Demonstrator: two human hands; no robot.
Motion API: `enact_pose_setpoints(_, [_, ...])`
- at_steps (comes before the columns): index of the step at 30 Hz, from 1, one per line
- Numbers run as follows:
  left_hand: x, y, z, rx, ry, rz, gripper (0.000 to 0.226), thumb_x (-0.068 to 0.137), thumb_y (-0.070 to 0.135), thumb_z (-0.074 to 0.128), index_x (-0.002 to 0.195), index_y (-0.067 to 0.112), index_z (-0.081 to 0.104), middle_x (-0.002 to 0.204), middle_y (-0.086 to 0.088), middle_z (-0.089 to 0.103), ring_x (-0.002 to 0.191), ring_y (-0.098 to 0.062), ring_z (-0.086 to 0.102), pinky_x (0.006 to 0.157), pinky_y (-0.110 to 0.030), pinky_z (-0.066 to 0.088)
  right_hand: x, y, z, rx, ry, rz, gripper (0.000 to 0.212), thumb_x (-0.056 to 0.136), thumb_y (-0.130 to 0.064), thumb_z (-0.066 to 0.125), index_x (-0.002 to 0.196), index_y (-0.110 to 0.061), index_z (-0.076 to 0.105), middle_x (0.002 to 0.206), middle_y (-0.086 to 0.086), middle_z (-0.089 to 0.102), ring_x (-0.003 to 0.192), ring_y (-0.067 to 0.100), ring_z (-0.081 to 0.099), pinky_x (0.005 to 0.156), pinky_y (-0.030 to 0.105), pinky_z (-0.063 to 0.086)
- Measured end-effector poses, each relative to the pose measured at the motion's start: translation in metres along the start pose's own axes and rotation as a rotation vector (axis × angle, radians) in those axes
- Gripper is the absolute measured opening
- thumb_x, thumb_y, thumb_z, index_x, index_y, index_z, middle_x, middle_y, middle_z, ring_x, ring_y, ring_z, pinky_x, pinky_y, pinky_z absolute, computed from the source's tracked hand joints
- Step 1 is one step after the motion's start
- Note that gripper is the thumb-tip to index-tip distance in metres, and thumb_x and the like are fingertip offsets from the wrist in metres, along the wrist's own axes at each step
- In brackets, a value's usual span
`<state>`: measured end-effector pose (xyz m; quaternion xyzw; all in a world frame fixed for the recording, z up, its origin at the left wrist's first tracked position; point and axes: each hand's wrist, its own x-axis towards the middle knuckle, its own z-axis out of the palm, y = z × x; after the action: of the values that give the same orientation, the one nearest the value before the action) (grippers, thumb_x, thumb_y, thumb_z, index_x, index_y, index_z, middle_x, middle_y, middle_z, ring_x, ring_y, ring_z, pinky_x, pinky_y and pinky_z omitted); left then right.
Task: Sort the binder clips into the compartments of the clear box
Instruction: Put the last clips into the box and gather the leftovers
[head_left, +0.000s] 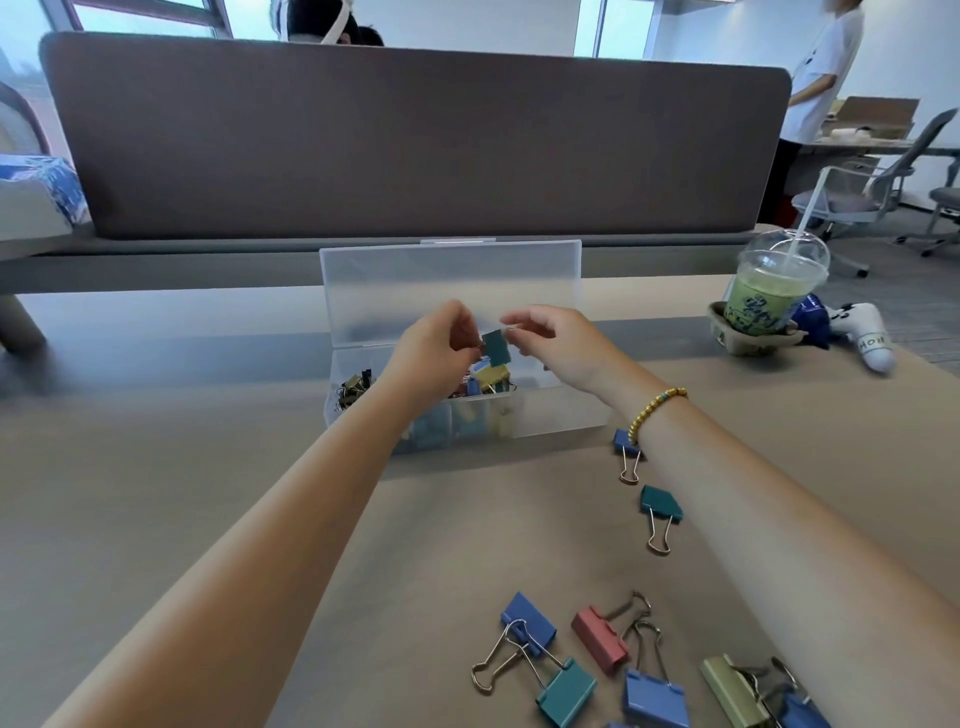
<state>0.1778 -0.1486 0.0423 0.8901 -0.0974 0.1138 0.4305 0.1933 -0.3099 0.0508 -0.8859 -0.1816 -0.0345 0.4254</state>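
A small teal binder clip (496, 347) hangs in the air just above the middle of the clear box (561, 415), held between both hands. The left hand (434, 347) pinches it from the left, fingers curled in at what seems to be the wire handles; the right hand (545, 335) has its thumb and forefinger closed near the clip's upper right corner, though whether they actually touch it is hard to tell. A clip like this is light and stiff, a painted steel body with springy wire loops. The smooth faces are likely slippery, so the surer hold is on the handles or across the folded spine.

Below it, the box's middle compartment already holds several clips, yellow and blue among them, and the left compartment holds a cluster of small dark and olive ones (353, 388). The right compartment looks bare. The open lid (451, 291) stands upright at the far side.

On the table (208, 493), near the right forearm, lie a small blue clip (627, 451) and a teal clip (660, 506). Nearer still is a heap of larger clips: blue (527, 618), pink (600, 642), teal (567, 693), blue (655, 699) and olive (732, 691). These are heavier, and their handles look tangled, so they may need lifting apart. At the far right stands a lidded green drink (769, 291).
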Motion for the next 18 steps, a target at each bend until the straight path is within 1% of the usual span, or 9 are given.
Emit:
enact_pose_setpoints(1, [0.000, 0.003, 0.002, -0.018, 0.009, 0.003, 0.014, 0.086, 0.002, 0.058, 0.088, 0.012, 0.047, 0.084, -0.003, 0.061, 0.085, -0.024, 0.060, 0.078, -0.034, 0.051, -0.001, -0.001, -0.001, 0.005, 0.011, -0.012, 0.025, 0.097, -0.020, 0.048, 0.115, -0.009, 0.061, 0.094, -0.001, 0.059, 0.081, 0.006, 0.053, 0.058, 0.002, 0.038])
enact_pose_setpoints(3, [0.000, 0.008, 0.005, -0.057, 0.048, 0.001, 0.017, 0.085, 0.003, 0.059, 0.089, 0.011, 0.045, 0.084, -0.005, 0.062, 0.085, -0.024, 0.063, 0.079, -0.035, 0.051, -0.002, -0.003, -0.002, 0.057, 0.043, -0.011, 0.023, 0.098, -0.018, 0.047, 0.107, -0.007, 0.065, 0.085, -0.002, 0.060, 0.072, 0.004, 0.051, 0.050, 0.000, 0.035])
enact_pose_setpoints(6, [0.001, 0.015, 0.008, -0.175, 0.113, -0.044, 0.019, 0.086, 0.005, 0.061, 0.092, 0.012, 0.043, 0.085, -0.007, 0.065, 0.081, -0.019, 0.065, 0.074, -0.029, 0.051, -0.003, -0.006, -0.005, 0.132, 0.049, 0.018, 0.022, 0.097, -0.020, 0.048, 0.108, -0.009, 0.063, 0.080, -0.008, 0.058, 0.068, 0.003, 0.051, 0.049, 0.003, 0.036])
enact_pose_setpoints(9, [0.001, 0.020, 0.015, -0.188, 0.104, -0.035, 0.020, 0.087, 0.007, 0.061, 0.098, 0.014, 0.046, 0.084, -0.006, 0.066, 0.081, -0.019, 0.064, 0.071, -0.029, 0.050, -0.004, -0.008, -0.009, 0.098, 0.054, 0.016, 0.018, 0.096, -0.019, 0.051, 0.106, -0.009, 0.062, 0.080, -0.009, 0.057, 0.070, 0.001, 0.050, 0.051, 0.002, 0.037])
enact_pose_setpoints(11, [0.002, 0.020, 0.019, -0.103, 0.086, 0.014, 0.017, 0.090, 0.012, 0.057, 0.106, 0.014, 0.052, 0.091, -0.005, 0.067, 0.087, -0.019, 0.064, 0.074, -0.026, 0.048, -0.002, -0.007, -0.015, 0.041, 0.086, 0.023, 0.017, 0.095, -0.020, 0.052, 0.104, -0.010, 0.062, 0.081, -0.007, 0.058, 0.071, 0.002, 0.051, 0.055, 0.008, 0.039])
enact_pose_setpoints(13, [0.004, 0.014, 0.021, 0.066, 0.050, 0.069, 0.022, 0.093, 0.016, 0.051, 0.114, 0.014, 0.060, 0.107, -0.003, 0.067, 0.102, -0.018, 0.060, 0.082, -0.023, 0.042, 0.000, -0.002, -0.024, -0.036, 0.155, 0.005, 0.012, 0.092, -0.020, 0.056, 0.098, -0.010, 0.062, 0.083, -0.001, 0.060, 0.073, 0.008, 0.054, 0.059, 0.016, 0.041])
enact_pose_setpoints(14, [0.005, 0.011, 0.021, 0.157, -0.010, 0.086, 0.026, 0.094, 0.017, 0.048, 0.116, 0.014, 0.062, 0.115, -0.002, 0.064, 0.109, -0.017, 0.056, 0.085, -0.022, 0.039, 0.001, 0.002, -0.027, -0.116, 0.156, -0.006, 0.009, 0.091, -0.019, 0.059, 0.095, -0.012, 0.062, 0.086, 0.001, 0.061, 0.077, 0.013, 0.056, 0.062, 0.021, 0.043])
enact_pose_setpoints(16, [0.006, 0.004, 0.020, 0.333, -0.165, 0.118, 0.030, 0.096, 0.019, 0.044, 0.120, 0.014, 0.062, 0.127, -0.002, 0.059, 0.119, -0.020, 0.050, 0.093, -0.024, 0.035, 0.001, 0.009, -0.028, -0.359, 0.054, -0.014, 0.008, 0.090, -0.021, 0.060, 0.094, -0.015, 0.061, 0.093, 0.003, 0.062, 0.085, 0.019, 0.056, 0.071, 0.028, 0.045])
enact_pose_setpoints(18, [0.006, 0.003, 0.018, 0.446, -0.249, 0.135, 0.033, 0.098, 0.019, 0.041, 0.124, 0.012, 0.060, 0.132, -0.005, 0.055, 0.122, -0.024, 0.047, 0.098, -0.027, 0.034, 0.003, 0.015, -0.022, -0.606, -0.067, -0.016, 0.009, 0.091, -0.023, 0.059, 0.097, -0.017, 0.061, 0.101, 0.003, 0.062, 0.090, 0.020, 0.055, 0.073, 0.029, 0.044])
